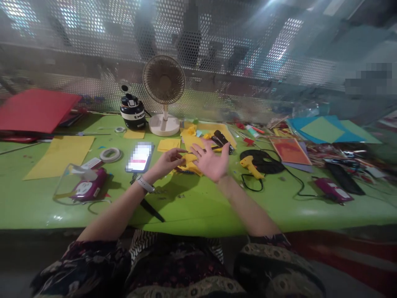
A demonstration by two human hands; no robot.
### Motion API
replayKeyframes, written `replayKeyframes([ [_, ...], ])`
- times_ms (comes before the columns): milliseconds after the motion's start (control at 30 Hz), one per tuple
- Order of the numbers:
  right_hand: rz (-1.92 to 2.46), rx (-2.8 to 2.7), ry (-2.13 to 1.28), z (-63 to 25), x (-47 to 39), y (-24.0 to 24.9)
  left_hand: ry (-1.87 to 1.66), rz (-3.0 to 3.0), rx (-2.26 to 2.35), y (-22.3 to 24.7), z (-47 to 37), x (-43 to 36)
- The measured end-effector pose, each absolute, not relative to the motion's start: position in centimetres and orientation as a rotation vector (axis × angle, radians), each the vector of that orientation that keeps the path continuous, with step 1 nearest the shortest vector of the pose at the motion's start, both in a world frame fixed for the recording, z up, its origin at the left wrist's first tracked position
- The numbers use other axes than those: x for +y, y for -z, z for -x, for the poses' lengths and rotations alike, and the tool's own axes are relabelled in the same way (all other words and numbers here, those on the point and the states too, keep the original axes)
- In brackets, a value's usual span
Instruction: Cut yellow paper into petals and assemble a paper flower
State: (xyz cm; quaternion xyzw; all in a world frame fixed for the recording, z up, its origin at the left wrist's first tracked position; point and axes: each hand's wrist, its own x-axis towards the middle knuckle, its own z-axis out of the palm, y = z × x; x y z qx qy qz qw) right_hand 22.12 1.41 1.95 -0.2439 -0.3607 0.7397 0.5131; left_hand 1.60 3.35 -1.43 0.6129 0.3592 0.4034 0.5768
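My right hand (212,162) is turned palm up with its fingers spread, and nothing lies in it. To its left, my left hand (166,162), with a pale band (145,184) on the wrist, has loosely bent fingers. A gap shows between its thumb and forefinger. Both hands are beside a small heap of yellow paper pieces (188,164), partly hidden by my right fingers. Beyond the hands are a stack of yellow paper squares (169,145) and a black stapler (222,141). A lit phone (140,157) lies left of my left hand.
A white fan (164,124) and a dark bottle (132,112) stand at the back. On the right are a yellow glue gun (252,166), its cord, and coloured sheets (328,129). Tape rolls (111,155), a purple tissue pack (89,186) and red sheets (37,109) lie left.
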Motion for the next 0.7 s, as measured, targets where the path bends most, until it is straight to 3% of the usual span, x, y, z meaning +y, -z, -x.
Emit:
replayKeyframes([
  [200,0.774,-1.08,-1.676,-22.1,1.9,-0.6,-0.933,-1.445,0.846,1.3,-1.6,3.1],
  [467,1.105,-1.358,-1.258,-20.9,1.6,1.1,-0.976,-1.453,0.839,1.5,-1.3,3.3],
  [700,1.079,-1.238,-1.398,-20.7,1.3,0.8,-1.078,-1.363,0.906,1.0,-1.4,3.2],
])
